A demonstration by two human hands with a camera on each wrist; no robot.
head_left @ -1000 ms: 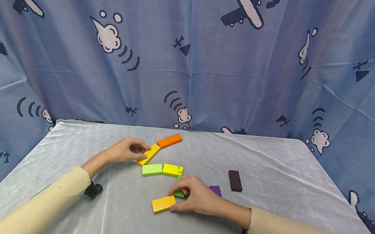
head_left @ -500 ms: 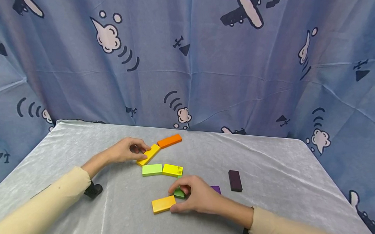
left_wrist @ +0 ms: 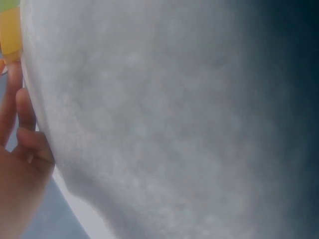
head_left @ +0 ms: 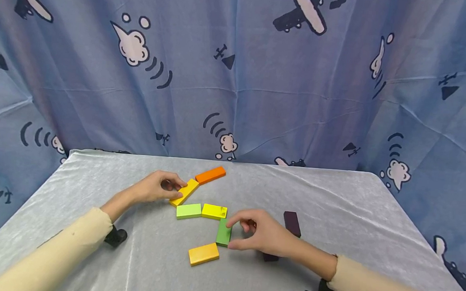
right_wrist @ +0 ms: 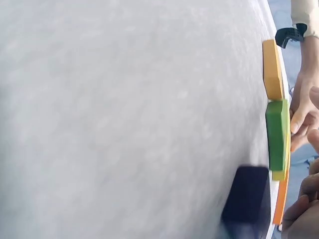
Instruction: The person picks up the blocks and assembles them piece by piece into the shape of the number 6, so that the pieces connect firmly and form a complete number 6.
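Note:
My left hand [head_left: 159, 187] pinches an amber block [head_left: 187, 192] at the left of the group, thumb and fingertips along its sides. An orange block [head_left: 210, 175] touches its far end. Light-green [head_left: 189, 211] and lemon-yellow [head_left: 214, 212] blocks lie end to end nearer me. My right hand [head_left: 265, 233] hovers at the right edge of a green block [head_left: 223, 232], thumb and index finger spread with nothing between them. A second amber block [head_left: 203, 254] lies close to the green block's near end. The left wrist view shows amber block's end [left_wrist: 11, 32] at the fingertips.
A dark block [head_left: 291, 224] lies right of my right hand, partly covered by it. Another dark block [head_left: 270, 257] shows only its near end under the hand. Grey cloth [head_left: 354, 217] covers the table, and a blue printed curtain [head_left: 301, 100] hangs behind.
My right hand has left the near amber block and moved right and away from me. That block stays in place, and the green block shows more fully. The left hand keeps still.

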